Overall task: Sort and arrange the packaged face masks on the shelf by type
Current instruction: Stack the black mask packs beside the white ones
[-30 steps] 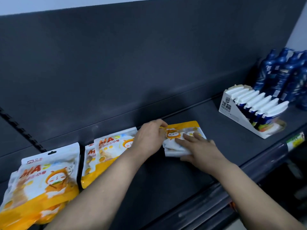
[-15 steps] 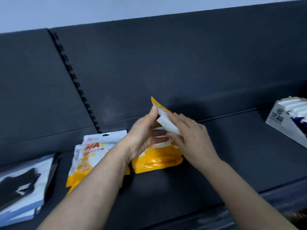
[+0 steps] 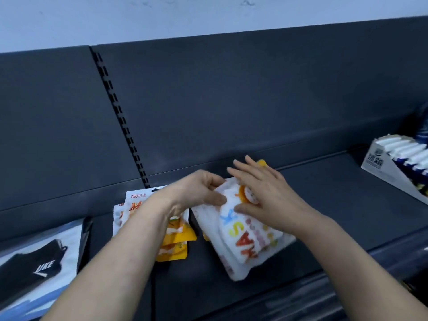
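Dark shelf [image 3: 324, 205], white mask pack [image 3: 240, 249] under flat right fingers [image 3: 245, 172], corner in left fingers' [image 3: 213, 181] pinch.

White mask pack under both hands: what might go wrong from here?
1. The white mask pack lies tilted, one corner near the front of the shelf; a push could slide it off.
2. The left hand only pinches its edge and the right hand lies flat on top, so it may slip.
3. The left forearm crosses over the orange packs and could nudge them askew.
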Motion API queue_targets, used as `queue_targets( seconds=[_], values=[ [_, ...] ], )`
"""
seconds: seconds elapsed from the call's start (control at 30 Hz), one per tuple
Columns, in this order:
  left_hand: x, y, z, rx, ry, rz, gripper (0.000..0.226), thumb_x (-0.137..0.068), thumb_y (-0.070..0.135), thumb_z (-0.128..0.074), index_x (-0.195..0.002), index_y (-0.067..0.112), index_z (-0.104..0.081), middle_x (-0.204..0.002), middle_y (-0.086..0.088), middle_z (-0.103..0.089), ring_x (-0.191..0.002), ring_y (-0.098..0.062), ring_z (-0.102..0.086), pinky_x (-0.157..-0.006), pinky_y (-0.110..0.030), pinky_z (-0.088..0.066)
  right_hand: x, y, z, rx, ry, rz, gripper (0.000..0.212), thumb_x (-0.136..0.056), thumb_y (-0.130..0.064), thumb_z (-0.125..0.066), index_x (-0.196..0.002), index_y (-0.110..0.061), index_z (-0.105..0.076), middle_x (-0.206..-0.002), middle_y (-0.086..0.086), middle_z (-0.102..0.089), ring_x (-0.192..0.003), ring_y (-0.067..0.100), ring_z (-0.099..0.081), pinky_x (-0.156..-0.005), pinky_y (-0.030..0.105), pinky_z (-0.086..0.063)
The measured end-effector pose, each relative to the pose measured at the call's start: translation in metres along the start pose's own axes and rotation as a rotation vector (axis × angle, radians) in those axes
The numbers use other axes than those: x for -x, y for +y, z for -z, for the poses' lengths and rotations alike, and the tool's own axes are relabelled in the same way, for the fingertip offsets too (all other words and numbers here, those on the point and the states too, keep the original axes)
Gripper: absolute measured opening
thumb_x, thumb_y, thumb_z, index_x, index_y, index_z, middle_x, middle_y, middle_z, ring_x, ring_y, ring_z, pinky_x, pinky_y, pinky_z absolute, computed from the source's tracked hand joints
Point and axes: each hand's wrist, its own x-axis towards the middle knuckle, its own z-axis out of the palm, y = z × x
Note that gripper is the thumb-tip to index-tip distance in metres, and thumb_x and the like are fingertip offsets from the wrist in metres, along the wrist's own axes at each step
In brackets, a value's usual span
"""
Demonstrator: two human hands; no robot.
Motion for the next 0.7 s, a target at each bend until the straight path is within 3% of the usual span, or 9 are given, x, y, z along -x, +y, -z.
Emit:
queue_targets(
  seconds=[0.07, 0.1, 0.17, 0.23, 0.3, 0.37, 0.47, 0.6, 0.7],
  values=[
    [0.002, 0.003, 0.003, -0.138, -0.088, -0.038, 0.015, -0.08, 0.002, -0.073, -0.095, 0.004, -0.073, -0.094, -0.013, -0.074, -0.082, -0.018, -0.068, -0.079, -0.032, -0.055, -0.001, -0.004, 0.006, 0.074, -0.112, -0.063, 0.082, -0.076, -0.063, -0.06, -0.146, -0.037, -0.025, -0.153, -0.018, -0.024, -0.146, 0.006, -0.002, -0.119, 0.046, 0.0],
    [0.0, 0.004, 0.001, -0.162, -0.065, -0.07, 0.012, -0.077, 0.005, -0.077, -0.088, 0.005, -0.074, -0.088, -0.011, -0.074, -0.078, -0.017, -0.068, -0.076, -0.03, -0.054, 0.0, -0.005, 0.009, 0.108, -0.137, -0.118, 0.073, -0.073, -0.066, -0.06, -0.136, -0.037, -0.04, -0.14, -0.016, -0.044, -0.141, 0.01, -0.023, -0.117, 0.047, -0.012],
    [-0.004, 0.005, -0.003, -0.122, 0.121, -0.131, 0.019, -0.07, 0.013, -0.084, -0.085, 0.01, -0.073, -0.084, -0.006, -0.073, -0.077, -0.014, -0.067, -0.073, -0.026, -0.054, 0.002, -0.003, 0.01, 0.057, -0.096, -0.243, 0.039, -0.075, -0.063, -0.061, -0.097, -0.032, -0.06, -0.092, -0.012, -0.066, -0.098, 0.014, -0.058, -0.088, 0.035, -0.043],
    [-0.01, 0.0, -0.005, -0.004, 0.383, -0.143, 0.05, -0.066, 0.025, -0.087, -0.11, 0.015, -0.066, -0.105, 0.002, -0.069, -0.095, -0.013, -0.065, -0.085, -0.03, -0.055, 0.007, 0.005, 0.008, -0.118, 0.043, -0.384, 0.028, -0.08, -0.056, -0.061, -0.08, -0.028, -0.059, -0.075, -0.01, -0.063, -0.078, 0.013, -0.059, -0.066, 0.032, -0.045],
    [-0.011, -0.006, -0.005, 0.107, 0.465, -0.066, 0.082, -0.067, 0.042, -0.084, -0.135, 0.02, -0.044, -0.124, 0.01, -0.054, -0.112, -0.013, -0.056, -0.094, -0.037, -0.051, 0.009, 0.016, 0.0, -0.378, 0.248, -0.539, 0.024, -0.084, -0.048, -0.059, -0.084, -0.025, -0.062, -0.079, -0.009, -0.066, -0.08, 0.014, -0.063, -0.072, 0.036, -0.052],
    [-0.007, -0.011, -0.004, 0.192, 0.362, 0.046, 0.085, -0.068, 0.047, -0.082, -0.136, 0.02, -0.039, -0.123, 0.009, -0.058, -0.109, -0.015, -0.062, -0.09, -0.042, -0.055, 0.006, 0.023, -0.009, -0.684, 0.406, -0.669, 0.024, -0.086, -0.045, -0.059, -0.086, -0.021, -0.065, -0.083, -0.005, -0.07, -0.081, 0.016, -0.067, -0.076, 0.043, -0.056],
    [-0.01, -0.018, -0.007, 0.355, 0.347, 0.101, 0.074, -0.075, 0.015, -0.082, -0.135, 0.014, -0.04, -0.111, -0.003, -0.068, -0.092, -0.021, -0.071, -0.075, -0.041, -0.06, -0.008, 0.023, -0.021, -0.886, 0.451, -0.744, 0.029, -0.087, -0.045, -0.059, -0.099, -0.019, -0.064, -0.098, 0.0, -0.071, -0.088, 0.017, -0.067, -0.081, 0.045, -0.056],
    [-0.026, -0.033, -0.01, 0.213, 0.62, 0.151, 0.077, -0.079, 0.012, -0.077, -0.143, 0.01, -0.034, -0.1, 0.003, -0.063, -0.093, -0.021, -0.066, -0.087, -0.045, -0.056, -0.02, 0.008, -0.039, -0.368, 0.348, -0.625, 0.071, -0.086, -0.043, -0.058, -0.145, -0.024, -0.023, -0.145, 0.003, -0.039, -0.13, 0.024, -0.039, -0.1, 0.044, -0.039],
    [-0.021, -0.047, -0.008, -0.222, 0.635, 0.184, 0.057, -0.083, 0.026, -0.07, -0.133, 0.013, -0.046, -0.114, 0.0, -0.062, -0.112, -0.023, -0.059, -0.094, -0.034, -0.049, -0.024, -0.008, -0.058, 0.064, 0.078, -0.404, 0.058, -0.09, -0.049, -0.048, -0.144, -0.034, -0.029, -0.158, 0.004, -0.011, -0.146, 0.027, -0.003, -0.112, 0.058, -0.015]
  ],
)
